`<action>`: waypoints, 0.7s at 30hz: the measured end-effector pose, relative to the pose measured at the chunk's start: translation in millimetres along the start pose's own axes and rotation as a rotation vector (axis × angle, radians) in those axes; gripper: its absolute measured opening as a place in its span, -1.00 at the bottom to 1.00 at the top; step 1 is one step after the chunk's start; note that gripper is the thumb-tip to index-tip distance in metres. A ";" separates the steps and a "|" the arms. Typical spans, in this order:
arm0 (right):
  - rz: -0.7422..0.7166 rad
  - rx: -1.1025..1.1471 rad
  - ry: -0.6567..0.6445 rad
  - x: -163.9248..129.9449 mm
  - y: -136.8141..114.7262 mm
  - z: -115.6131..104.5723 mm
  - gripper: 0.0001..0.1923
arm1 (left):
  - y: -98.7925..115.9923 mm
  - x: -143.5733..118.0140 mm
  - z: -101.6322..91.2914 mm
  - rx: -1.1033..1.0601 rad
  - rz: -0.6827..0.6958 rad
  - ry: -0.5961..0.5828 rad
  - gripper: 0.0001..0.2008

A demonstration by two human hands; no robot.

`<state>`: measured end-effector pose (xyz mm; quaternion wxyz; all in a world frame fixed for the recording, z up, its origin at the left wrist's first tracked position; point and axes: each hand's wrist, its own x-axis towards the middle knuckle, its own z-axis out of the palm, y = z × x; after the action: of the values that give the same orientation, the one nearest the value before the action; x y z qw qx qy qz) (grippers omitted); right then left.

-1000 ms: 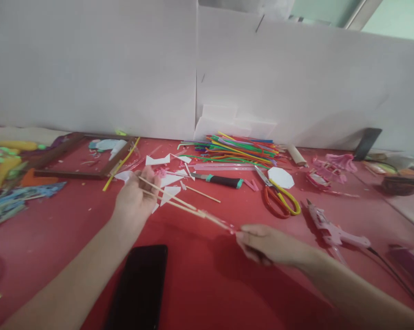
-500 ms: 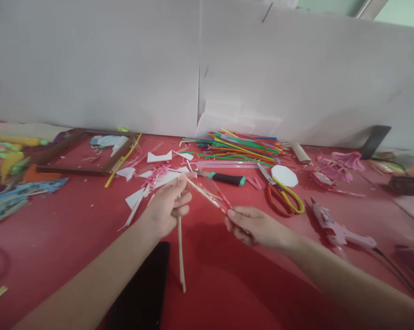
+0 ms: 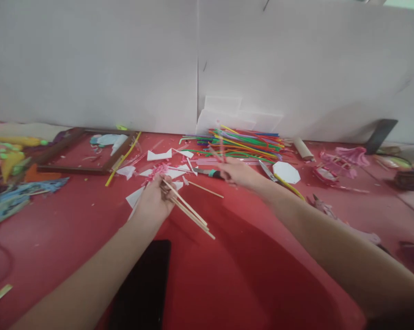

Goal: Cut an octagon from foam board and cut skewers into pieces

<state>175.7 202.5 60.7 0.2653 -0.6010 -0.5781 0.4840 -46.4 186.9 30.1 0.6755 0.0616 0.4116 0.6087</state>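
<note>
— On the red table (image 3: pixel 227 275), what does each hand have?

— Left hand (image 3: pixel 154 201): fingers closed round a small bundle of thin wooden sticks (image 3: pixel 188 211). Sticks slant down and to the right from the fist, free ends above the table, just beyond the dark phone (image 3: pixel 141 286) that lies flat beside the left forearm.

— And the right?

— Right hand (image 3: pixel 237 171) stretched well forward, apart from the left. It pinches a thin pink straw piece (image 3: pixel 218 155) that points up from the fingers; blurred, so the exact grip is hard to read. The hand sits over the black-handled knife (image 3: pixel 213 173) with teal bands; touching or not, cannot tell.

— Surroundings?

— Pile of coloured straws (image 3: pixel 244 142) against the white board, just behind the right hand. White octagon cutout (image 3: pixel 287 173) to its right, scissors (image 3: pixel 282 179) partly hidden by the forearm. White paper scraps (image 3: pixel 158 156) and pink shreds near the left hand. Wooden frame (image 3: pixel 79 170) far left. One loose stick (image 3: pixel 206 189) lies between the hands.
</note>
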 end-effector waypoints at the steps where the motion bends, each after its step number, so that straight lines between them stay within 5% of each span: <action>1: -0.019 -0.036 -0.021 11.5 -10.8 11.3 -0.81 | -4.1 -1.3 -0.2 0.000 -0.007 -0.004 -0.63; 5: -0.114 -0.211 -0.085 51.3 -46.7 49.7 -0.75 | -8.7 -8.1 0.2 0.000 -0.014 -0.020 -0.66; 7: -0.178 -0.304 -0.070 61.5 -56.1 56.6 -0.72 | -7.4 -10.4 1.4 -0.005 -0.010 -0.027 -0.82; 9: -0.245 -0.382 -0.023 60.3 -58.8 56.4 -0.73 | -6.0 -11.1 2.9 -0.013 -0.003 -0.027 -0.77; 13: -0.328 -0.465 -0.046 23.7 -48.0 52.0 -0.63 | -1.2 -10.3 4.3 -0.013 0.033 0.010 -0.83; 17: -0.382 -0.560 -0.427 -23.3 -32.3 54.8 -0.71 | 5.8 -14.2 5.2 0.018 0.090 0.031 -0.77; 21: -0.351 -0.597 -0.369 -43.8 -25.7 53.9 -0.76 | 4.7 -19.3 7.4 0.142 0.146 -0.015 -0.69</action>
<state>122.6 152.8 74.3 0.0491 -0.4469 -0.8254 0.3415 -43.8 174.4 47.0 0.6263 0.1436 0.4431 0.6252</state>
